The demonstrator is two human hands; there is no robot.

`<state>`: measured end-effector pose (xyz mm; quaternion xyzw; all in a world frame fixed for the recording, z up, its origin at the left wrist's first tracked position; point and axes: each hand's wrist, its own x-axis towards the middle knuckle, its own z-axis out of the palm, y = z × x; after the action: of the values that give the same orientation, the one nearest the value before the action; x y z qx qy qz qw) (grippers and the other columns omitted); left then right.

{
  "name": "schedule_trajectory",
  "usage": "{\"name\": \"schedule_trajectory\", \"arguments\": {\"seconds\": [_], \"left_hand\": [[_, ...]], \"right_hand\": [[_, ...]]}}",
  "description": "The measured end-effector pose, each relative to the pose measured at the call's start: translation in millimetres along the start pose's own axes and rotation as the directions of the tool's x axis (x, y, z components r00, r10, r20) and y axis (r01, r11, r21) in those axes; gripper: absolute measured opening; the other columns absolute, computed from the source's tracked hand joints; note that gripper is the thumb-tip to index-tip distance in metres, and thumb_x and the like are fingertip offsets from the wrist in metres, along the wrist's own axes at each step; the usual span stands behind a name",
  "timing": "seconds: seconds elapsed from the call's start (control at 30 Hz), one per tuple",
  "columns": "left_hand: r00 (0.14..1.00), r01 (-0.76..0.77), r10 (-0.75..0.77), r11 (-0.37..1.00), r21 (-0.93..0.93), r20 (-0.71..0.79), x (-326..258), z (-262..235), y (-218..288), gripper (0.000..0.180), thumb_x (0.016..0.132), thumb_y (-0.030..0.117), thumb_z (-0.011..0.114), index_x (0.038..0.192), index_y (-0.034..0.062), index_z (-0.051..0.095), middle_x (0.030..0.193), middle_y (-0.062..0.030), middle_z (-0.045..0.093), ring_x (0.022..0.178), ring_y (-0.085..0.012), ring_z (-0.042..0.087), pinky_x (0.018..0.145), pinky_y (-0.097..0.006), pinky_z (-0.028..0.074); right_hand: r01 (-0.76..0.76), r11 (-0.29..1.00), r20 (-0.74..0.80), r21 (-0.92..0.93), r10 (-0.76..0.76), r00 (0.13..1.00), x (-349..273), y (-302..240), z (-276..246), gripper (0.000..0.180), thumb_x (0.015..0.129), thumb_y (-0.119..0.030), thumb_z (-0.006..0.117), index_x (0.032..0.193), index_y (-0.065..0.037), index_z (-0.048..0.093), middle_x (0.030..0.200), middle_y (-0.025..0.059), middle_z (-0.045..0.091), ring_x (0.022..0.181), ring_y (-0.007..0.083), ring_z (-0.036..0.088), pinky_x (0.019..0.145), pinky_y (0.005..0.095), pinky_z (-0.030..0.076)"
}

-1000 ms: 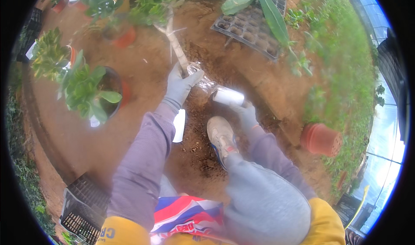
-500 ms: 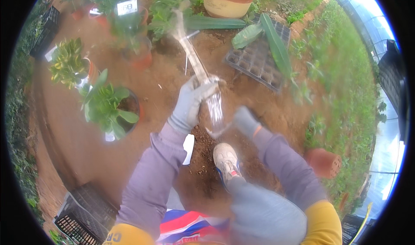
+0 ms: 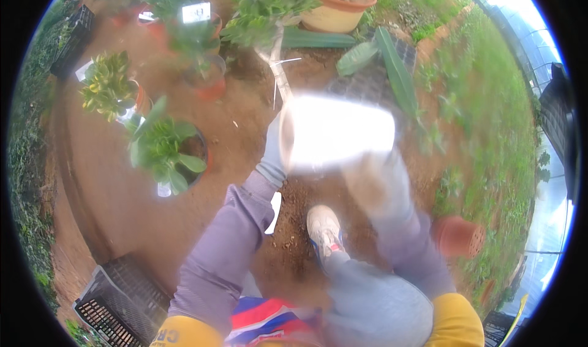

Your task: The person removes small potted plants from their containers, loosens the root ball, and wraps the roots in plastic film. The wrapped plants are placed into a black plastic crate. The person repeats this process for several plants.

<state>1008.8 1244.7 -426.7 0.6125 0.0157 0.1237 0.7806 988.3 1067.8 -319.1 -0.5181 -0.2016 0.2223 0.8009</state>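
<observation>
Bare soil (image 3: 122, 194): gloved hands (image 3: 272, 154) raise blurred white pot (image 3: 337, 132).

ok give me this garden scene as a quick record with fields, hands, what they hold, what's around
setting: bare soil ground outdoors, grass at right
left hand: gloved, at the left end of a blurred white cylinder-like object
right hand: gloved, blurred, under the object's right part
grip: too blurred to judge
foot: white shoe on the soil
nearby: leafy potted plant at left, empty terracotta pot on its side at right, black crate lower left
</observation>
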Motion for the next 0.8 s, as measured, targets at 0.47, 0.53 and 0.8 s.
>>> {"name": "schedule_trajectory", "arguments": {"seconds": [0.47,0.53,0.8], "left_hand": [[0.944,0.310,-0.315,0.949,-0.060,-0.099,28,28,46,0.020,0.084,0.008,0.070,0.098,-0.0005,0.057,0.083,-0.0057,0.064,0.075,-0.0119,0.062,0.063,-0.026,0.051],[0.950,0.274,-0.278,0.961,-0.046,-0.143,25,33,36,0.025,0.082,0.011,0.070,0.097,-0.0017,0.054,0.083,-0.0082,0.064,0.076,-0.0150,0.064,0.065,-0.029,0.052],[0.939,0.316,-0.271,0.924,-0.217,0.211,-2,11,84,0.049,0.090,0.013,0.070,0.131,-0.0040,0.052,0.121,-0.0055,0.061,0.098,-0.0149,0.061,0.084,-0.029,0.051]], "right_hand": [[0.015,0.891,-0.244,-0.454,-0.141,0.960,55,56,-84,0.021,0.089,-0.007,0.062,0.107,0.003,0.065,0.097,0.0067,0.067,0.081,0.0139,0.064,0.068,0.0266,0.051],[0.314,0.820,-0.050,-0.479,-0.383,0.922,51,53,-73,0.030,0.090,-0.008,0.062,0.117,0.004,0.063,0.109,0.0071,0.069,0.092,0.0142,0.065,0.079,0.0260,0.051],[0.336,0.741,-0.120,-0.581,-0.487,0.865,39,36,-32,0.028,0.098,-0.010,0.055,0.124,0.001,0.056,0.121,0.0092,0.061,0.108,0.0177,0.057,0.094,0.0367,0.044]]}}
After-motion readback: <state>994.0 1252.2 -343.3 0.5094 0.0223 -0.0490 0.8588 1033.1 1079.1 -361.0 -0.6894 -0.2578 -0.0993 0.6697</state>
